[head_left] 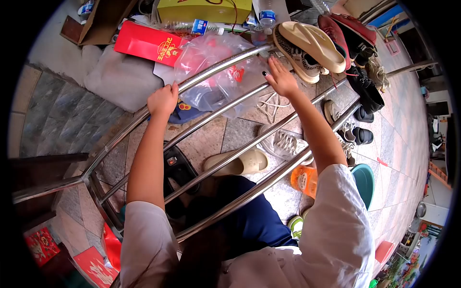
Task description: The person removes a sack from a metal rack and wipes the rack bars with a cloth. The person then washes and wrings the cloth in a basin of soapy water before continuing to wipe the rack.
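The left hand point(163, 101) curls around the far rail point(201, 77) of a metal rack point(230, 159), near its left end. The right hand point(282, 79) is opened out, fingers extended and a dark nail showing, near the rails' right end; whether it touches the metal I cannot tell. The rack tilts across the view, in front of the person's body.

Against the far rail lies a clear plastic bag point(201, 60) with red print showing. Beyond is a red box point(144, 43) bearing gold Chinese characters, too distorted to read surely. A lying bottle point(192, 26) and another bottle point(266, 17) carry blue-and-white labels, their lettering too small. Beside the right hand, a cream sandal point(319, 48) rests on a patterned sneaker point(297, 60). Nearer, an orange container point(305, 180) wears a pale label, unreadable; at lower left, a red paper point(96, 266) shows a pale design.
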The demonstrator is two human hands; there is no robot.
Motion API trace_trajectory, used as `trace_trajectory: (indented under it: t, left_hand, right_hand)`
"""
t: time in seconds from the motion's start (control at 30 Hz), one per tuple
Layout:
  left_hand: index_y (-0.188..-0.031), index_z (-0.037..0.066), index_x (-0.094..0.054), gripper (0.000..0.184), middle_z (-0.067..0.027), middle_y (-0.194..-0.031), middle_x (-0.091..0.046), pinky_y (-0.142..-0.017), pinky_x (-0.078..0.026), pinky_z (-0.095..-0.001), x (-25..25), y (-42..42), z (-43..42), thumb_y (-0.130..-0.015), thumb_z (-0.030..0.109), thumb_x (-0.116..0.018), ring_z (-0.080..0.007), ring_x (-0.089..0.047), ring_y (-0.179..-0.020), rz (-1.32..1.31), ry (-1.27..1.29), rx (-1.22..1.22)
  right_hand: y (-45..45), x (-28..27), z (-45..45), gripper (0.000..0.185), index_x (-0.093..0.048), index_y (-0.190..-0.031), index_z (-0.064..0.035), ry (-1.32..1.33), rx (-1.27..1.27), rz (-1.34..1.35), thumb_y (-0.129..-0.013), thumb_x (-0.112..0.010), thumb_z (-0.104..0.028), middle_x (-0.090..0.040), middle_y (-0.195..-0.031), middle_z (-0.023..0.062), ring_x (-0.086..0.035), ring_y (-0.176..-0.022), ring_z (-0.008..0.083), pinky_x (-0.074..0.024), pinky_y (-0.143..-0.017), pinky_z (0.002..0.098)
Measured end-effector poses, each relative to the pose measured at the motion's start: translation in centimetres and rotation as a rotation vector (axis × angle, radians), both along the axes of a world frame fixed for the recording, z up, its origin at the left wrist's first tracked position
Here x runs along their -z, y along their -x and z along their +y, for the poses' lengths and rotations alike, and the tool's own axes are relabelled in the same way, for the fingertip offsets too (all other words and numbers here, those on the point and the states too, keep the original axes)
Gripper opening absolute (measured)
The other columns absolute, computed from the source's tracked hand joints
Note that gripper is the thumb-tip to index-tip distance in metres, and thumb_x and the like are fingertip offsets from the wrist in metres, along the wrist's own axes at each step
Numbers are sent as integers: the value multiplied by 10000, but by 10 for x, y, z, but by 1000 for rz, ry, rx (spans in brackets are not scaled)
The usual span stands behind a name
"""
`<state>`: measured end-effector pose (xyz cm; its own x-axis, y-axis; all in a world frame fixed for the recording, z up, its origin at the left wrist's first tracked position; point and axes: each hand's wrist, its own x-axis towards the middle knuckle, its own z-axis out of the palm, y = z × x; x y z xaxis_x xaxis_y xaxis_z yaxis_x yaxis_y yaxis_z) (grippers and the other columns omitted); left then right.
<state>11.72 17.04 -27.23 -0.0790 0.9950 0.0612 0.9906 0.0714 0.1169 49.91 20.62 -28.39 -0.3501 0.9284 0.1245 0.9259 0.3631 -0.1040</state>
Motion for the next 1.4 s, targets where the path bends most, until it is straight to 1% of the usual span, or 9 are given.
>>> trace_trajectory:
  t: [0.27,0.5,0.57,0.7,0.8,0.97,1.07,1.13,1.4]
  left_hand:
    - [-844,114,-636,497,-164,-804,-633,-693,-464,-460,-9,79,-43,-877,464,-285,-362,-603,-772,37,95,-131]
    - [-842,131,-647,515,-166,-803,-632,-700,-460,-466,-7,86,-49,-869,486,-274,-369,-601,-766,53,79,-210]
    - [-839,128,-650,518,-162,-801,-634,-698,-462,-465,-9,86,-48,-867,487,-277,-373,-601,-762,54,97,-203]
    - [-804,126,-654,515,-171,-779,-631,-669,-466,-467,-8,85,-46,-868,476,-281,-365,-605,-749,59,78,-198]
    - [-776,119,-651,501,-165,-764,-630,-648,-467,-468,-5,87,-47,-868,461,-297,-364,-605,-715,43,62,-180]
    - [-745,96,-620,432,-141,-751,-628,-605,-466,-450,-4,89,-48,-869,398,-337,-348,-600,-668,39,-5,-128]
    - [-755,92,-573,292,-102,-749,-610,-611,-458,-417,6,83,-53,-849,313,-408,-309,-586,-682,65,-206,-6]
    - [-768,95,-535,190,-75,-751,-585,-626,-451,-394,20,78,-52,-826,257,-455,-281,-571,-702,96,-463,162]
    - [-753,94,-518,183,-81,-734,-581,-612,-454,-407,20,84,-54,-833,247,-457,-286,-572,-697,106,-377,107]
  right_hand:
    - [-9,1,-32,674,-196,-1361,-20,3,2,-74,-885,-300,-486,-201,-1417,164,-182,-1317,275,-171,-1069,343]
    - [79,4,57,764,-187,-1354,26,45,603,89,-864,-258,-555,-185,-1422,174,-149,-1329,274,-139,-1070,375]
    - [122,16,62,751,-239,-1335,36,-125,457,183,-864,-265,-548,-242,-1404,169,-162,-1323,275,-149,-1062,383]
    - [194,-5,16,652,-342,-1294,2,71,-169,42,-865,-342,-489,-356,-1342,149,-268,-1274,269,-179,-1052,386]
    - [193,-11,-1,597,-369,-1276,-13,84,-250,158,-861,-394,-442,-371,-1329,156,-296,-1260,272,-198,-1047,386]
    - [123,31,35,490,-473,-1165,-1,-516,83,144,-861,-406,-380,-498,-1175,158,-415,-1143,287,-250,-1011,395]
    - [146,0,40,422,-563,-1012,5,-184,210,8,-859,-388,-348,-565,-1050,149,-475,-1047,278,-304,-955,388]
    - [200,-5,20,419,-630,-839,-31,-165,-31,61,-858,-346,-339,-628,-850,118,-569,-870,253,-390,-832,356]
    - [316,-17,-16,487,-657,-681,-70,181,-321,133,-843,-354,-415,-631,-693,140,-616,-693,309,-481,-648,405]
